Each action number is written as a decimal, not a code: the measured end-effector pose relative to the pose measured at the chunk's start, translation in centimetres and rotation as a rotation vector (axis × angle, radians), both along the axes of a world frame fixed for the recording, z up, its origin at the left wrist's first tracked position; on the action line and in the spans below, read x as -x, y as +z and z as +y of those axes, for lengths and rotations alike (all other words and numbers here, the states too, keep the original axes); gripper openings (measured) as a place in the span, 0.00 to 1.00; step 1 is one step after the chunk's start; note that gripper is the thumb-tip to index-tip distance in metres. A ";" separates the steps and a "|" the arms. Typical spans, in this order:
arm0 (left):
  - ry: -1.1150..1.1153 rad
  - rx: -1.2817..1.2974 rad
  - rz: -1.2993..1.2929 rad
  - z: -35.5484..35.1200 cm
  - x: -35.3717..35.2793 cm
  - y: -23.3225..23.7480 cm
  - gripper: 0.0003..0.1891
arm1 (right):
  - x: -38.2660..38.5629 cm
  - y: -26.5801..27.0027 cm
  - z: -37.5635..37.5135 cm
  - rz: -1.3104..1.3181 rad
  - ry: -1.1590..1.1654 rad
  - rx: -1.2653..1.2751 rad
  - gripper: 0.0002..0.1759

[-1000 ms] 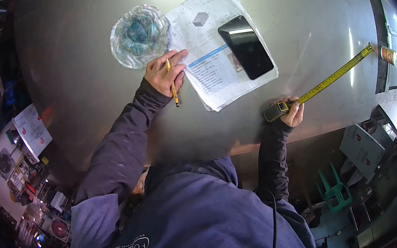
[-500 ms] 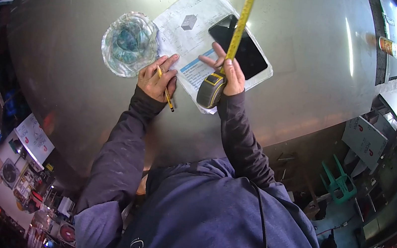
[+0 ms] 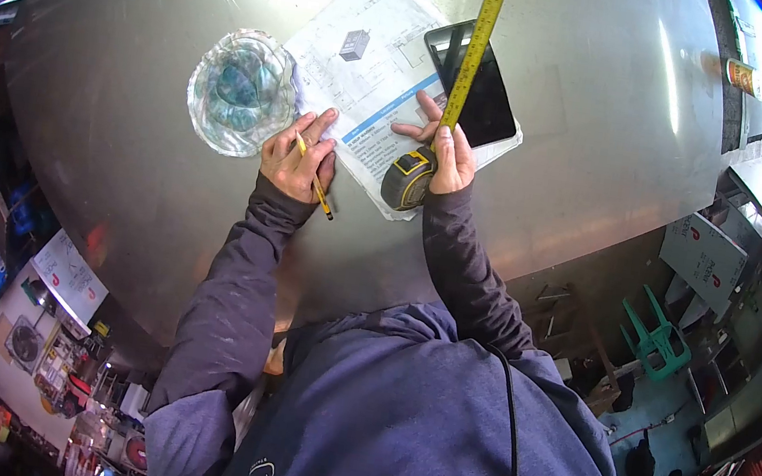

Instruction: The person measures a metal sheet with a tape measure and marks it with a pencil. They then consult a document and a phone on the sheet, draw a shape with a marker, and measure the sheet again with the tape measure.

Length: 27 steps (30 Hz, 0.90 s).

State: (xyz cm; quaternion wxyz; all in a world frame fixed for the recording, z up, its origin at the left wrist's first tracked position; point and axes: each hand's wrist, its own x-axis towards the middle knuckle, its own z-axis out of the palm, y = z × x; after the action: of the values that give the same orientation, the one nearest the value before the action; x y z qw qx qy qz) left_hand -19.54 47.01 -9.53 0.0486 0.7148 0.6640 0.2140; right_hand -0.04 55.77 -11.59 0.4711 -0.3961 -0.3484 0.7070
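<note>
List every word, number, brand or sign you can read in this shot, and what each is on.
"FO", on the blue top; the rest is lost in folds.
Red "P"-like mark, on the right-hand panel; lettering beside it too blurred.
Too small or blurred: print on the papers, numbers on the tape blade, label on the can.

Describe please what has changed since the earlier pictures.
The right hand has carried the yellow-and-black tape measure leftward, from the near edge of the grey metal table to over the white printed papers; its blade now crosses the black rectangular phone, which has turned slightly. Nothing was let go. The left hand still holds the yellow pencil.
</note>
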 end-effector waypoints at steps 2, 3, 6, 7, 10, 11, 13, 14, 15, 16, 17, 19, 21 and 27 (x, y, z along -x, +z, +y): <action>0.000 -0.007 -0.002 0.2 0.0 -0.1 0.08 | 0.2 0.1 0.0 -0.046 0.003 -0.020 0.18; 0.001 -0.006 -0.004 0.2 0.0 -0.1 0.08 | 0.3 0.2 -0.1 -0.092 0.008 -0.039 0.18; 0.003 -0.001 -0.007 0.1 0.0 0.0 0.09 | 0.6 0.5 -0.1 -0.139 -0.007 -0.038 0.18; 0.006 0.003 -0.008 0.1 0.0 0.1 0.09 | 0.7 0.6 -0.1 -0.139 -0.009 -0.039 0.18; 0.002 0.013 -0.037 0.1 -0.1 0.0 0.11 | 0.8 0.6 0.0 -0.179 -0.015 -0.048 0.17; 0.001 0.013 -0.036 0.1 -0.1 0.0 0.11 | 0.9 0.5 -0.1 -0.194 -0.021 -0.049 0.17; -0.003 0.019 -0.043 0.1 -0.1 0.1 0.10 | 1.0 0.5 -0.1 -0.210 -0.028 -0.049 0.17; -0.004 0.020 -0.043 0.1 -0.1 0.2 0.10 | 1.0 0.6 -0.1 -0.212 -0.031 -0.047 0.17; -0.003 0.018 -0.042 0.2 -0.1 0.2 0.10 | 1.0 0.7 -0.1 -0.215 -0.033 -0.045 0.17; -0.002 0.015 -0.041 0.2 -0.1 0.2 0.10 | 1.0 0.7 -0.1 -0.216 -0.034 -0.045 0.17; -0.003 0.015 -0.042 0.2 -0.1 0.2 0.10 | 1.0 0.7 -0.1 -0.217 -0.033 -0.044 0.17; -0.003 0.022 -0.033 0.2 -0.1 0.2 0.10 | 0.9 0.5 -0.1 -0.218 -0.033 -0.044 0.17; -0.005 0.018 -0.037 0.1 -0.1 0.2 0.10 | 0.9 0.3 -0.2 -0.214 -0.030 -0.046 0.17; 0.001 0.015 -0.044 0.2 -0.1 0.3 0.11 | 0.9 0.4 -0.1 -0.198 -0.031 -0.022 0.18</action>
State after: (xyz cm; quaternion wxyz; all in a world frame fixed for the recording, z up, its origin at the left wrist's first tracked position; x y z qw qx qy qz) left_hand -19.39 47.22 -9.25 0.0683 0.7092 0.6647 0.2249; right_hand -0.95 55.70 -11.20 0.4494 -0.4642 -0.3947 0.6533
